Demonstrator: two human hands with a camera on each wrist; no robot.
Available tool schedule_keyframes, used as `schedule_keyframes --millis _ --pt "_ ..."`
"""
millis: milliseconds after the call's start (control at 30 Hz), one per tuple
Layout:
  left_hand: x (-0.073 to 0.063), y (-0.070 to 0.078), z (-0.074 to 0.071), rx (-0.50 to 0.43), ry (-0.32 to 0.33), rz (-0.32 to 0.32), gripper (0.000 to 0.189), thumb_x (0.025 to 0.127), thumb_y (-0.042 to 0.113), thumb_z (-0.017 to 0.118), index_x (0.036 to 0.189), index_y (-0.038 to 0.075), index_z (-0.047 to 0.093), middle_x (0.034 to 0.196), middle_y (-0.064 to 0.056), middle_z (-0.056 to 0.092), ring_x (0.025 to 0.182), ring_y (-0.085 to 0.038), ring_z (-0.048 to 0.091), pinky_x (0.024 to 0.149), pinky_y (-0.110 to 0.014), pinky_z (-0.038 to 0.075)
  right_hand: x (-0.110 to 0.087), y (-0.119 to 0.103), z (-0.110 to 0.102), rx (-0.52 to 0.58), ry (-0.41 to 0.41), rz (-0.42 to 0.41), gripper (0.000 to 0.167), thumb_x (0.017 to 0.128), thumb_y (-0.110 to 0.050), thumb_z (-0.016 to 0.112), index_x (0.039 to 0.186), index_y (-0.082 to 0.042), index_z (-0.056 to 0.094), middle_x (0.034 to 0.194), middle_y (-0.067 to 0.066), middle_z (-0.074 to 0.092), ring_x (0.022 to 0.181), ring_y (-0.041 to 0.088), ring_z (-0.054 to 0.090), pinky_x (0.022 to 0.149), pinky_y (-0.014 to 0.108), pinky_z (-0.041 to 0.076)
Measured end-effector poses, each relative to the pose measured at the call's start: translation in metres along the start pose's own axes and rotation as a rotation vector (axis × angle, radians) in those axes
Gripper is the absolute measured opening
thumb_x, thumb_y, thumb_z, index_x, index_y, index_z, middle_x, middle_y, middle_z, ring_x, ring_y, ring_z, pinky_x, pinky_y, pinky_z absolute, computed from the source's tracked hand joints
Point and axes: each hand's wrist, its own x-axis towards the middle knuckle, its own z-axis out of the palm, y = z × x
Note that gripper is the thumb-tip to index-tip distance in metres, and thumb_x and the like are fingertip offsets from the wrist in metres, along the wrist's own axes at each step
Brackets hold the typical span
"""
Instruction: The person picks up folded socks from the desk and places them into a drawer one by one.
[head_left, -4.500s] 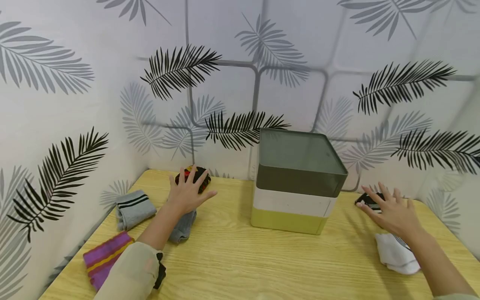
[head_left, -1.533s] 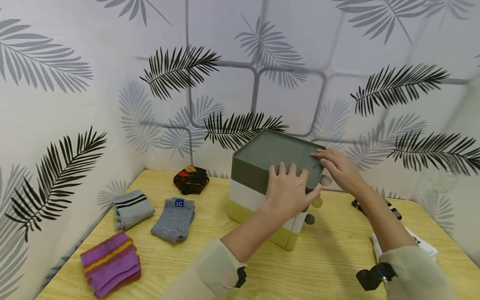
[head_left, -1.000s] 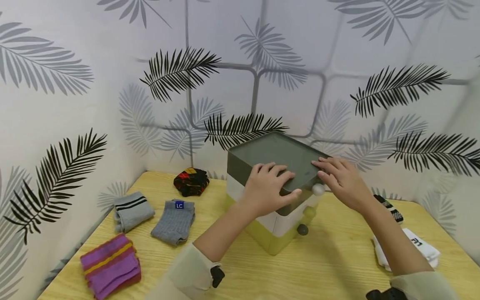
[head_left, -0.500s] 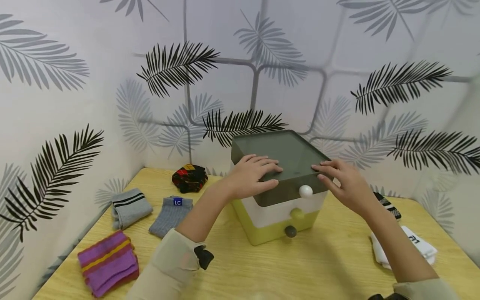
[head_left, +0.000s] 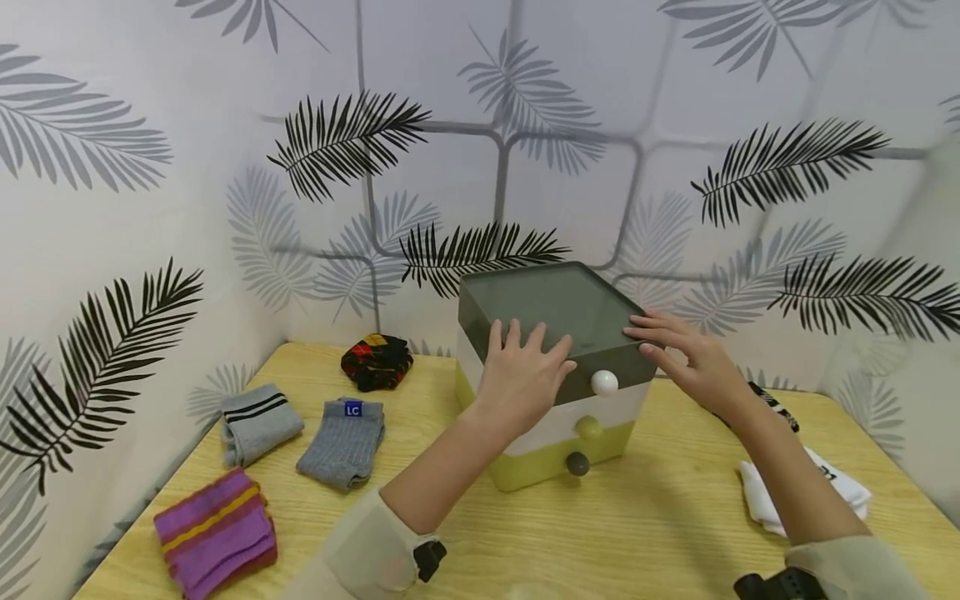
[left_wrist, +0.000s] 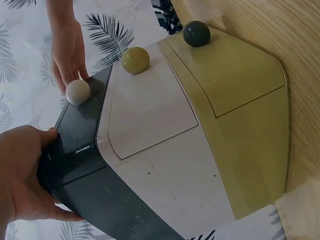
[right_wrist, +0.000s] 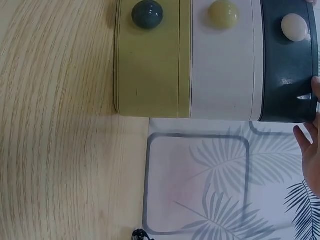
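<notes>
A small three-tier drawer box (head_left: 536, 421), dark grey over white over yellow-green, stands on the table with its round knobs toward me. My left hand (head_left: 517, 375) rests at its upper front-left corner with fingers spread. In the left wrist view, that hand (left_wrist: 20, 170) has its thumb on the dark tier's front edge. At the upper right rim my right hand (head_left: 693, 358) touches the box with lightly bent fingers. The knobs are white (head_left: 604, 382), yellow-green (head_left: 588, 427) and dark grey (head_left: 577, 463). All the drawers look closed.
Left on the table lie folded socks: purple striped (head_left: 217, 533), light grey (head_left: 258, 423), grey with a blue label (head_left: 343, 442) and black-red patterned (head_left: 377, 362). At right are white socks (head_left: 765, 500) and a black-and-white pair (head_left: 776, 407), partly behind my right arm. Leaf-patterned cloth surrounds the table.
Both hands have come from the table's sides onto the drawer box. It has turned so its knobbed front now faces me. In the last half second the left hand has shifted slightly.
</notes>
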Motion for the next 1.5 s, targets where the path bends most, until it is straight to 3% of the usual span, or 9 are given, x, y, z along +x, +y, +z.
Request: schedule_keyframes --millis 167,700,900,1100,1233,1500 --pt "0.001 -0.011 0.004 -0.055 -0.012 0.042 0.043 0.100 0.042 0.029 0.137 0.028 0.046 0.135 -0.005 0.046 0.124 -0.033 0.039 0.103 -0.050 0.025 -0.001 -0.004 0.002 -0.036 0.021 -0.021 0.030 0.091 -0.011 0.058 0.121 -0.008 0.062 0.128 0.013 0.051 0.128 0.030 0.034 0.096 0.055 0.030" --pt "0.011 -0.061 0.000 -0.354 -0.209 0.170 0.042 0.098 0.038 0.038 0.138 0.027 0.044 0.144 0.000 0.035 0.134 -0.027 0.021 0.109 -0.040 0.006 -0.004 -0.047 0.013 -0.208 0.123 0.000 0.025 0.086 -0.012 0.064 0.111 -0.006 0.068 0.113 0.013 0.060 0.112 0.034 0.044 0.088 0.053 0.036" --pt "0.015 -0.063 -0.002 -0.352 -0.243 0.169 0.041 0.100 0.036 0.035 0.139 0.026 0.041 0.145 0.000 0.032 0.135 -0.027 0.019 0.109 -0.041 0.005 -0.004 -0.049 0.015 -0.247 0.158 -0.023 0.025 0.084 -0.007 0.065 0.109 -0.005 0.068 0.112 0.014 0.060 0.110 0.034 0.046 0.090 0.051 0.035" --pt "0.018 -0.063 0.005 -0.263 -0.198 0.168 0.041 0.101 0.037 0.031 0.140 0.028 0.040 0.145 0.001 0.032 0.134 -0.027 0.022 0.109 -0.043 0.008 -0.002 -0.048 0.016 -0.283 0.166 -0.049 0.027 0.084 -0.002 0.063 0.111 -0.006 0.067 0.113 0.013 0.059 0.110 0.033 0.046 0.091 0.050 0.035" --pt "0.023 -0.067 0.013 -0.274 -0.146 0.185 0.040 0.100 0.036 0.033 0.138 0.028 0.043 0.143 0.001 0.036 0.133 -0.026 0.025 0.109 -0.042 0.010 -0.001 -0.046 0.019 -0.300 0.160 -0.005 0.027 0.086 -0.005 0.062 0.113 -0.008 0.066 0.115 0.012 0.058 0.112 0.034 0.046 0.091 0.051 0.035" --pt "0.030 -0.070 0.019 -0.316 -0.120 0.181 0.039 0.100 0.036 0.034 0.136 0.027 0.046 0.142 0.000 0.037 0.133 -0.026 0.025 0.109 -0.040 0.008 0.004 -0.041 0.019 -0.275 0.119 0.076 0.026 0.090 -0.009 0.059 0.115 -0.009 0.065 0.119 0.015 0.057 0.117 0.037 0.043 0.094 0.055 0.031"
